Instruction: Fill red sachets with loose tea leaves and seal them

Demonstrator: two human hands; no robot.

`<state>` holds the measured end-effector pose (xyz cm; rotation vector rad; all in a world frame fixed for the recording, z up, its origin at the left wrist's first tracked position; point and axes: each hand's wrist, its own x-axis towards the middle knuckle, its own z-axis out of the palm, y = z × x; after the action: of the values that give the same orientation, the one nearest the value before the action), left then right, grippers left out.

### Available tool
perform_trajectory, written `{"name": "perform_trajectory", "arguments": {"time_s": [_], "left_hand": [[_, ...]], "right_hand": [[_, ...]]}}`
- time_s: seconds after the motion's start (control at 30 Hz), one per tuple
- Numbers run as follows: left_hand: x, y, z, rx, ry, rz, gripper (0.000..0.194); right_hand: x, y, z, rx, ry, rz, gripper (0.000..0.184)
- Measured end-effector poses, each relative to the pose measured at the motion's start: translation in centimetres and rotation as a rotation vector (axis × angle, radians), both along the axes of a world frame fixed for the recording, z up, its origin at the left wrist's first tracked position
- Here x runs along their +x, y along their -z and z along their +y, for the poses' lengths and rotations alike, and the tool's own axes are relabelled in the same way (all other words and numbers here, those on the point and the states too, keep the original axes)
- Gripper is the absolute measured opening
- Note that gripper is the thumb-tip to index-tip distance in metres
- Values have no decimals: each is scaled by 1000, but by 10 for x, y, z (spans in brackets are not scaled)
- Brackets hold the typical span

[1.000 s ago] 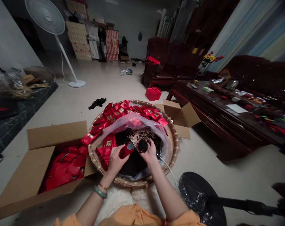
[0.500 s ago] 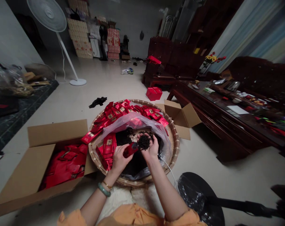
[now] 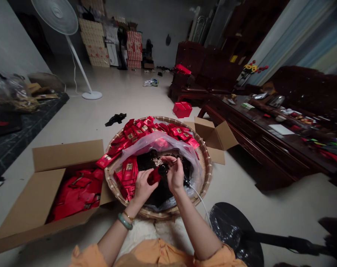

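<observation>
My left hand (image 3: pixel 144 185) is closed around a small red pouch (image 3: pixel 154 176), its mouth turned toward my other hand. My right hand (image 3: pixel 175 174) is cupped and tipped on its side, fingers bent toward the pouch. Dark loose leaves, looking like dried tea (image 3: pixel 163 170), lie between its palm and the pouch mouth. Below both hands, a clear plastic bag (image 3: pixel 195 174) holds more dark leaves (image 3: pixel 147 161). The bag sits in a round woven bamboo basket (image 3: pixel 208 168). Red packets with gold labels (image 3: pixel 128 167) lie left of the bag, and more red packets (image 3: pixel 144 128) line the basket's far side.
At the left stands an open cardboard box (image 3: pixel 22 204) full of red packets (image 3: pixel 76 196). Another open carton (image 3: pixel 226 135) is right of the basket. A black round base with a pole (image 3: pixel 232 226) lies at lower right. A white cord (image 3: pixel 200 198) crosses the basket rim.
My right hand has turned from palm-up with a heap of leaves to tipped sideways against the pouch. The leaves have shifted to the pouch mouth. My left hand keeps hold of the pouch.
</observation>
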<state>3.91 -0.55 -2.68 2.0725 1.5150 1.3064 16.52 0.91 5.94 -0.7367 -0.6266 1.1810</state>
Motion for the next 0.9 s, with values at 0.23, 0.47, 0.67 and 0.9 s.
{"name": "perform_trajectory", "arguments": {"time_s": [0.23, 0.47, 0.67, 0.9], "left_hand": [[0, 4, 1, -60, -17, -30, 48], [0, 8, 1, -120, -77, -118, 51], [-4, 11, 5, -98, -60, -122, 48], [-7, 14, 4, -99, -79, -139, 45]], "right_hand": [[-2, -4, -12, -40, -124, -54, 38], [8, -4, -11, -58, -118, -27, 38], [16, 13, -13, -92, -58, -587, 22], [14, 28, -21, 24, -167, -805, 32]]}}
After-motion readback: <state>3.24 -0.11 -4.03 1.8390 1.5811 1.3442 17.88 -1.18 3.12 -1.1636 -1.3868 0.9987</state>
